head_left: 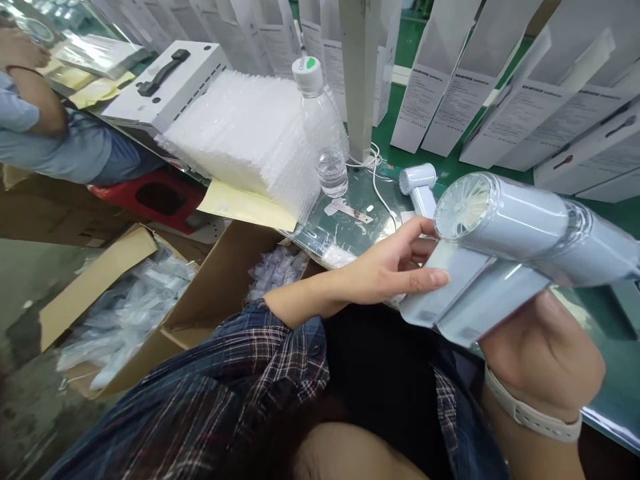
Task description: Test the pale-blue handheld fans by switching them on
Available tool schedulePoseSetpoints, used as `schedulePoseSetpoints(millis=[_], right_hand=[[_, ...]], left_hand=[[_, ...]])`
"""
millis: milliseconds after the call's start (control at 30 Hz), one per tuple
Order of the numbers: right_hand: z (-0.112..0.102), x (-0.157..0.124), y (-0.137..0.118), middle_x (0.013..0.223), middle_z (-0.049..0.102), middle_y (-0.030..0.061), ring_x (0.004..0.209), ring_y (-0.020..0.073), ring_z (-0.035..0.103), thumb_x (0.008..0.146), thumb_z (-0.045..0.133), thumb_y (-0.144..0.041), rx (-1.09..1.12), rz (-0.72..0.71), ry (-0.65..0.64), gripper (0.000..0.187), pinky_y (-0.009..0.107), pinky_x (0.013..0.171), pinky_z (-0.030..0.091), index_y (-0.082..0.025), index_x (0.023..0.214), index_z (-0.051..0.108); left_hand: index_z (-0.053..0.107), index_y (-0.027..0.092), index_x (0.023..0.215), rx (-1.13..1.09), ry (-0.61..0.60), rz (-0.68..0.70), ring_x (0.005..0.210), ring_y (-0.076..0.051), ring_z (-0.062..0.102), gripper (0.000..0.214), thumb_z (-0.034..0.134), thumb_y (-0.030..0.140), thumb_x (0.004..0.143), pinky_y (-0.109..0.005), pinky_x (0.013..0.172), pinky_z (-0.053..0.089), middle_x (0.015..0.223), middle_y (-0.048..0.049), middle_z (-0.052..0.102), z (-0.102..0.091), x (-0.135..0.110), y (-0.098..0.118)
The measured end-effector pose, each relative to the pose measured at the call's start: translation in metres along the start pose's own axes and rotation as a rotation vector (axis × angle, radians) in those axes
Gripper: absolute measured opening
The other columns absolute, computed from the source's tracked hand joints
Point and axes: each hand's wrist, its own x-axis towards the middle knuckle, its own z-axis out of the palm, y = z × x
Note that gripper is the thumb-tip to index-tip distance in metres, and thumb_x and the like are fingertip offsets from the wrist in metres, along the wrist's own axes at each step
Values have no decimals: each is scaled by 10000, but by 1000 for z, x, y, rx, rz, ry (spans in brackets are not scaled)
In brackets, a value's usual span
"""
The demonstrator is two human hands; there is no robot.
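In front of me, at the right, are two pale blue hair dryers (525, 207), side by side with their handles pointing down toward me. Clear, shiny plastic seems to cover them. My left hand (400, 267) pinches the nearer dryer's handle at its left edge, thumb in front and fingers behind. Under the other handle, my right hand (545, 347) supports the pair from below; its fingers are mostly hidden. Another pale blue hair dryer (423, 190) lies on the green table just beyond my left hand.
A water bottle (325, 133) stands beside a bubble-wrap stack (245, 127) and a white case (167, 83). White boxes (450, 87) line the back around a metal post (359, 73). Cartons (210, 280) with bagged parts sit at lower left. Another person's arm (35, 93) is at far left.
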Motion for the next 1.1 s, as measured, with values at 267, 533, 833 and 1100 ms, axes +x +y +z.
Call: schedulePoseSetpoints(millis=[267,533,833,1100], right_hand=[[12,21,-12,787,664,63,728,208,637,934,570,-453,25,89,-84,315,356,643,617,-221,934,783],[11,10,-16,826,657,93,735,253,637,862,640,-546,64,113,-99,360,398,593,568,-202,868,747],[3,20,-9,960,685,61,819,253,661,769,825,-482,19,-130,75,286,444,637,618,-275,966,817],[7,22,7,961,791,43,831,271,756,923,687,-292,-33,-111,236,208,480,705,662,-312,1091,807]], left_hand=[[628,179,1058,-216,-23,-101,800,-143,688,562,919,547,748,-270,730,545,915,-36,707,4,25,-26],[565,184,1261,-210,-35,-49,801,-267,773,647,786,533,762,-375,713,590,1015,-92,776,-11,21,-24],[496,212,1283,-55,9,-29,995,-258,776,685,899,450,783,-433,943,577,1162,-119,761,-8,10,-14],[502,242,1106,0,53,-20,759,-103,668,761,1020,501,612,-249,700,508,1085,-34,697,-15,13,-16]])
